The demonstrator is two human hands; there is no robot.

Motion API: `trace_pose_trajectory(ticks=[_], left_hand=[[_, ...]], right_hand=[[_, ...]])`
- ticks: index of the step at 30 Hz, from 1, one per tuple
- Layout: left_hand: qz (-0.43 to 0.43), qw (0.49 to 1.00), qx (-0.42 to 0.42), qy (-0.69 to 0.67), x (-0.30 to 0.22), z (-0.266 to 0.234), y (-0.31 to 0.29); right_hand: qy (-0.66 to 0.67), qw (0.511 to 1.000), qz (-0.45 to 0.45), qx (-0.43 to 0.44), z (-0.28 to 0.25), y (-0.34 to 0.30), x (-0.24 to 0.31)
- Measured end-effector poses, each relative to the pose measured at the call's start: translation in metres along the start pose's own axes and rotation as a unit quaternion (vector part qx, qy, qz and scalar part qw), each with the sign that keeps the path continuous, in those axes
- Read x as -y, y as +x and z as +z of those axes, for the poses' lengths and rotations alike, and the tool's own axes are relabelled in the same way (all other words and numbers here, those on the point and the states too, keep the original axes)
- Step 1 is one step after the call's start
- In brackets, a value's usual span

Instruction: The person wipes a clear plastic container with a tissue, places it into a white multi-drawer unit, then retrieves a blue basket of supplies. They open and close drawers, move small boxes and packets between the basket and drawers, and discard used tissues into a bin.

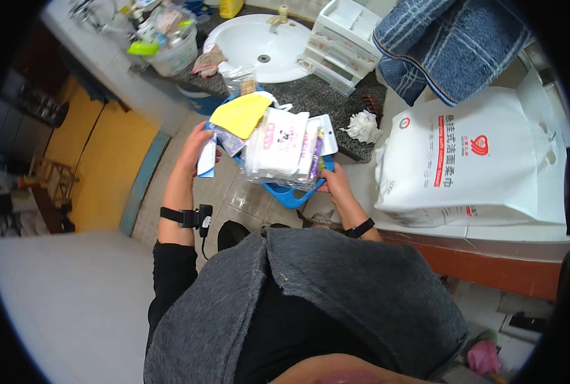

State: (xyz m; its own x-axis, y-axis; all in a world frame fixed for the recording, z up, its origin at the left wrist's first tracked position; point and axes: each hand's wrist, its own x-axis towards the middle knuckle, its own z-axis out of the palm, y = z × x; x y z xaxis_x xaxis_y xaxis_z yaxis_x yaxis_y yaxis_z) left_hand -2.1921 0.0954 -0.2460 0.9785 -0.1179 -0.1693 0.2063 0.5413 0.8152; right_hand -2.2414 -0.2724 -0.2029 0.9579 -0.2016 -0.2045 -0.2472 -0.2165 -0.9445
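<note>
Between my hands is a blue plastic basket (285,196), held in front of me near the counter edge and heaped with small goods. My left hand (194,151) is closed at its left side, with a white and blue packet (207,157) against the fingers; part of the grip is hidden. My right hand (337,184) grips the basket's right rim. On top lie a yellow piece (241,115), perhaps cloth or paper, and white packets with pink print (278,142) in clear wrap. A purple slim packet (316,157) stands at the right side.
Ahead, a white washbasin (234,48) is set in a dark speckled counter (342,115). A white drawer unit (339,48) stands right of it, with crumpled tissue (363,127) nearby. A large white tissue bag (419,163) and a blue checked towel (451,51) are at right. A tub of bottles (173,54) stands at left.
</note>
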Motion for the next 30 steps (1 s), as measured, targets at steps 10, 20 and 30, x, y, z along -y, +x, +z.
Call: trace_pose_trajectory(ticks=[10, 20, 30], left_hand=[[-0.026, 0.970, 0.241, 0.012, 0.003, -0.037, 0.033], [-0.178, 0.924, 0.305, 0.146, -0.034, 0.011, 0.116], [-0.215, 0.896, 0.329, 0.205, -0.010, 0.093, 0.196]], right_hand=[[0.023, 0.982, 0.058, -0.178, 0.047, -0.115, -0.009], [0.120, 0.940, 0.174, -0.268, 0.090, -0.140, -0.017], [0.219, 0.901, 0.176, -0.331, 0.094, -0.115, -0.013]])
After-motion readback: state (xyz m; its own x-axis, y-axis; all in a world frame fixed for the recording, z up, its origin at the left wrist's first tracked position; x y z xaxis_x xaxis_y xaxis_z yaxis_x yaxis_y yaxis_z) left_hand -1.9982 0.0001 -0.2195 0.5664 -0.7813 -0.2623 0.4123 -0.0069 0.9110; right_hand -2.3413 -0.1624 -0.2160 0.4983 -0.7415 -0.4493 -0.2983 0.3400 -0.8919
